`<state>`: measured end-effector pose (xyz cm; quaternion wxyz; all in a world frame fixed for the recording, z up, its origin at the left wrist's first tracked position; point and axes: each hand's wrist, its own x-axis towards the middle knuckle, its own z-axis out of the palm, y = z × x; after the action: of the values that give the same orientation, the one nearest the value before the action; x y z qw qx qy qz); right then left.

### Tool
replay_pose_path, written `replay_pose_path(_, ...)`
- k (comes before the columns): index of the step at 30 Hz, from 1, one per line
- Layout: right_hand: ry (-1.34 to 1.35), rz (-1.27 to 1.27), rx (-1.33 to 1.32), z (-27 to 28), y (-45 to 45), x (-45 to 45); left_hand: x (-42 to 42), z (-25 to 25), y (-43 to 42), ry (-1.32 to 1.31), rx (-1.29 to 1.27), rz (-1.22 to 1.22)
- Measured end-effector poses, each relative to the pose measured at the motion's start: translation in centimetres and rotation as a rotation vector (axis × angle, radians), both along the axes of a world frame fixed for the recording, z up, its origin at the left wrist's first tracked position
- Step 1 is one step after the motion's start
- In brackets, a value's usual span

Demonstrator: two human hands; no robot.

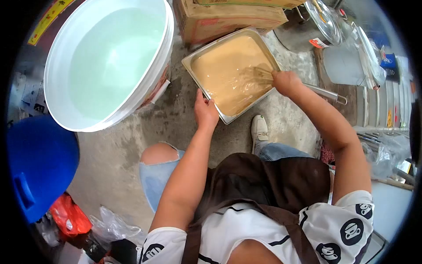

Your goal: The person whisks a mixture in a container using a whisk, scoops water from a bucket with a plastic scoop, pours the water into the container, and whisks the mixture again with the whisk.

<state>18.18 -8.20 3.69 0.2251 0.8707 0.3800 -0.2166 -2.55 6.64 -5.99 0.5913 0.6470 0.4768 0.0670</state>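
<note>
A rectangular metal pan (191, 74) on the concrete floor holds a smooth tan liquid (228, 66). My left hand (205, 110) grips the near left rim of the pan, thumb and fingers around its edge. In my right hand (286, 82) is a wire whisk (324, 93), held where the wires meet the handle. The whisk's wires dip into the liquid on the right side of the pan, where its surface is rippled. The whisk handle points out to the right, past my wrist.
A large white bucket (57, 79) of clear, greenish water stands left of the pan. Cardboard boxes (228, 22) sit right behind it. A metal pot (303, 31) stands back right, beside a plastic container (345, 64). A blue barrel (44, 163) and plastic bags (70, 213) are at left.
</note>
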Motion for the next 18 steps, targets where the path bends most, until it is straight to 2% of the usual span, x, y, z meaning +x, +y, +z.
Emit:
replay_pose_path(2,-0.027,-0.045,0.035,-1.1,0.7,-0.4,-0.2,-0.1,-0.2,0.011,0.04,-0.022)
replay_pose_path(4,0.072,0.047,0.064,-2.7,2.3,-2.0,0.0,-0.1,-0.2,-0.007,0.014,0.012)
replay_pose_path(5,0.17,-0.017,0.069,-1.9,3.1,-3.1,0.1,0.0,-0.1,-0.005,0.016,0.012)
replay_pose_path(8,0.135,0.058,0.09,-2.0,0.3,-2.3,0.3,0.4,0.1,0.002,-0.003,-0.005)
replay_pose_path(9,0.078,0.0,0.013,-1.7,-0.5,-0.9,0.4,0.5,0.2,-0.009,-0.003,-0.016)
replay_pose_path(12,0.01,0.024,0.005,0.1,0.2,0.9,-0.2,0.1,-0.1,-0.015,0.017,-0.018)
replay_pose_path(14,0.03,-0.016,-0.012,-1.8,1.5,-0.1,-0.2,0.0,-0.3,-0.031,0.04,-0.01)
replay_pose_path(16,0.14,0.119,-0.001,-3.0,2.1,-1.9,0.1,0.2,0.0,-0.066,0.005,0.001)
replay_pose_path(18,0.162,0.019,-0.013,-1.8,0.9,-1.7,0.3,0.4,0.0,-0.062,-0.015,0.012)
